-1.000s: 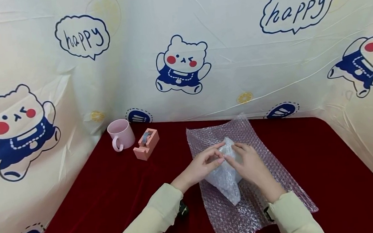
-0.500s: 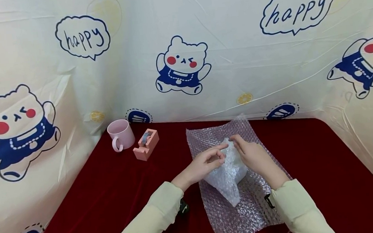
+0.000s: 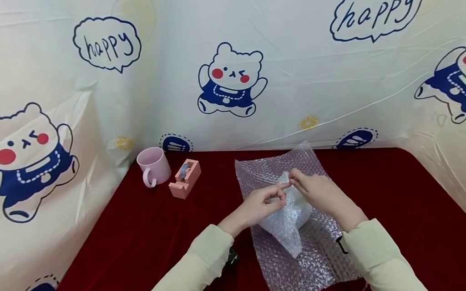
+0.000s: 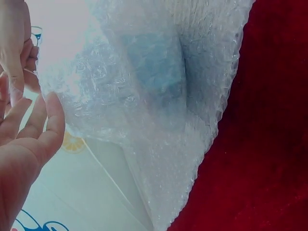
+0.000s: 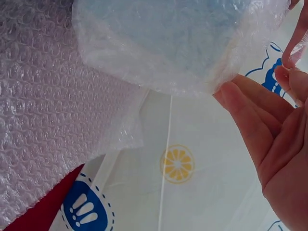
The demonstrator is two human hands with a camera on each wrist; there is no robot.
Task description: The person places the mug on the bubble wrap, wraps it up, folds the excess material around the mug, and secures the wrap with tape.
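Note:
A pale blue thing (image 4: pixel 159 72) shows through a bundle of whitish bubble wrap (image 3: pixel 284 226), its kind hidden by the layers. My right hand (image 3: pixel 323 195) curls its fingertips and thumb at the top of the bundle; in the right wrist view two fingers (image 5: pixel 231 98) lie along the wrap's edge. From the left, my left hand (image 3: pixel 258 205) reaches over with its index finger straight, its tip right at the right hand's fingertips. Its other fingers bend loosely. The left wrist view has the left hand's fingertips (image 4: pixel 54 103) beside the wrap's edge.
Under the bundle spreads a flat bubble wrap sheet (image 3: pixel 308 272) on the dark red tablecloth (image 3: pixel 175 241). At the back left stand a pink mug (image 3: pixel 154 167) and a pink tape dispenser (image 3: pixel 185 179) with a roll in it. A printed white curtain (image 3: pixel 302 80) closes off the back and sides.
My right hand has shifted from the bundle's right side up to its top, fingers drawing together. The left index finger has straightened and moved right to meet them. The head view has turned slightly.

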